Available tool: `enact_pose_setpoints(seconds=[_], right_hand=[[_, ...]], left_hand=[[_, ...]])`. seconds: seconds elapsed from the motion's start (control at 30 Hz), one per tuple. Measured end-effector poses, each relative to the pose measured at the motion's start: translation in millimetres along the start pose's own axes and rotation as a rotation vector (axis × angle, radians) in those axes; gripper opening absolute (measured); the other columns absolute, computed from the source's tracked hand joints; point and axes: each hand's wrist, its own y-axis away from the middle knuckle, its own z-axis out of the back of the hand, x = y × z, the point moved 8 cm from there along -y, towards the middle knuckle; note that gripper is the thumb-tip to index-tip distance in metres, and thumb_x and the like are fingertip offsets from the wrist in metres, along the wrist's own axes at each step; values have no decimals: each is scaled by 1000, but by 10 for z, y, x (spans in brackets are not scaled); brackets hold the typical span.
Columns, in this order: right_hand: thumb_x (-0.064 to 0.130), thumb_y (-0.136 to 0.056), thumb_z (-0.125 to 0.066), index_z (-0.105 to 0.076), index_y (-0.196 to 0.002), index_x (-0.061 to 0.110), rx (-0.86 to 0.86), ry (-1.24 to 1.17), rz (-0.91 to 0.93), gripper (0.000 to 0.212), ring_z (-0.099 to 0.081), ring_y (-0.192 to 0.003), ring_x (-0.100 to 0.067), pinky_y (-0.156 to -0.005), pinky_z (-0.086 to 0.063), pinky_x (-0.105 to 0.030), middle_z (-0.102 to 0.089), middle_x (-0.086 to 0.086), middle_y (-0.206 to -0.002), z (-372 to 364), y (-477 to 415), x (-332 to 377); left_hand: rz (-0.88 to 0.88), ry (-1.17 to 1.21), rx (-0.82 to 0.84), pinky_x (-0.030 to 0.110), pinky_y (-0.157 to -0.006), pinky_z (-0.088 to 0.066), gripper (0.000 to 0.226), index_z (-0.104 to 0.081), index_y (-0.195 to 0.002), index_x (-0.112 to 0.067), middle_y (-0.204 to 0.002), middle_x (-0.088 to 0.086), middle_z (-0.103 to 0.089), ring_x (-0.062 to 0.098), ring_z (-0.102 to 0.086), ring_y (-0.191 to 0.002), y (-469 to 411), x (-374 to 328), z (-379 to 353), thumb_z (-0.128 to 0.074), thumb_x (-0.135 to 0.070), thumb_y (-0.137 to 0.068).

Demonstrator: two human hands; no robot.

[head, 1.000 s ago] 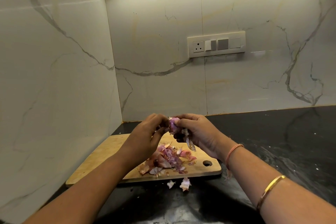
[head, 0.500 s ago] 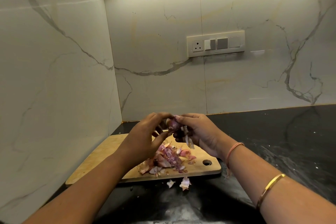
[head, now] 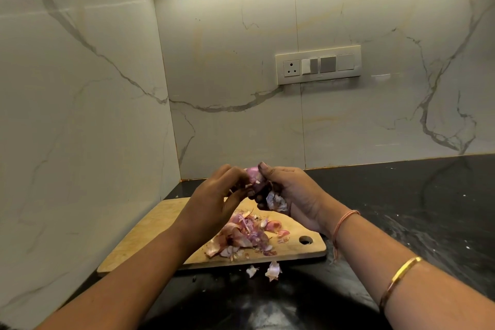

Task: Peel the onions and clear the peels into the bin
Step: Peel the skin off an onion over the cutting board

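A small purple onion (head: 254, 175) is held up above the wooden cutting board (head: 150, 233). My right hand (head: 290, 195) grips it from the right, thumb on top, with a pale scrap of peel (head: 276, 202) tucked under its fingers. My left hand (head: 214, 202) pinches at the onion's left side with curled fingertips. A heap of pink and brown onion peels (head: 247, 236) lies on the board below both hands. Two loose peel pieces (head: 272, 271) lie on the black counter just in front of the board.
The board lies in the corner of a black stone counter (head: 401, 209), with marble walls to the left and behind. A switch and socket panel (head: 318, 64) is on the back wall. No bin is in view.
My hands have stayed together on the onion; the left fingers have shifted on its skin and the right hand has turned it slightly, so the pale peel now hangs lower in the palm.
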Motion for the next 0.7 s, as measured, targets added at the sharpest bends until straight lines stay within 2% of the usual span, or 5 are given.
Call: enact_pose_setpoints(seconds=[0.2,0.33,0.47,0.6,0.7], right_hand=[[27,-95,-51,-65,-93,0,-21,26,2,31,-58,-61,-19,-56,-50,-25,-63,-17,-80,8,0,-4],[28,-97,-47,-62,-95,0,-36,34,14,32,-56,-62,-18,-56,-49,-25,-62,-18,-84,-5,-7,5],[21,-98,-46,-60,-100,1,-42,1,20,25,-57,-65,-17,-60,-51,-27,-61,-17,-88,-17,-15,-4],[13,-98,-46,-58,-100,0,-42,-74,12,18,-58,-63,-19,-57,-53,-27,-60,-13,-80,-20,-11,-6],[8,-97,-46,-58,-100,0,-24,-110,11,14,-60,-64,-20,-58,-55,-25,-61,-13,-81,-22,-6,7]], left_hand=[[28,-16,20,6,-66,-42,40,-32,-107,-40,-87,-29,-40,-6,-51,-76,10,35,-28,-59,-17,-87],[-34,-52,-4,21,-65,-48,19,-38,-104,-36,-97,-15,-45,7,-52,-78,13,-15,-5,-43,-27,-88],[-34,-66,3,18,-63,-44,17,-38,-101,-35,-94,-15,-43,3,-48,-75,1,-10,-11,-39,-27,-86],[16,-58,11,23,-64,-47,13,-46,-103,-20,-91,-12,-43,10,-52,-75,1,33,-4,-46,-13,-92],[72,-24,23,16,-63,-43,17,-43,-98,-21,-88,-10,-47,5,-53,-74,7,96,-2,-48,-6,-91]])
